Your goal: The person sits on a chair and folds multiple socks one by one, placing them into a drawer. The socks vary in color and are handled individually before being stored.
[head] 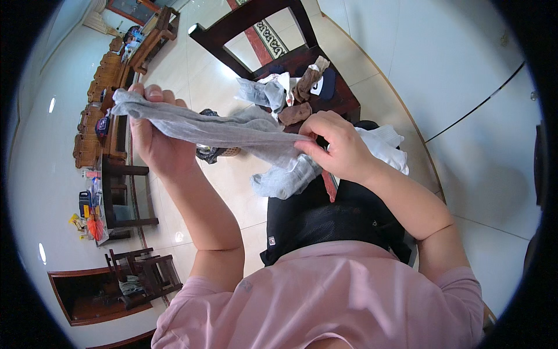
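A thin grey sock (218,131) is stretched sideways between both hands. My left hand (163,148) grips its bunched end, with the thumb and fingers around the fabric. The other end is pinched between the thumb and fingers of my right hand (335,141). Below it, a light grey sock (283,179) lies by my left thigh, over black shorts (322,218). White fabric that looks like socks (383,146) rests on my other thigh, beyond the right wrist. Part of the stretched sock's far side is hidden behind its own folds.
Ahead stands a dark wooden chair (344,98) bearing brown socks (307,85), a pale grey piece of cloth (263,91) and a navy-and-white item (327,83). A basket with a black bag (209,152) sits on the tiled floor, partly behind my left hand. White panels (475,165) rise at the right.
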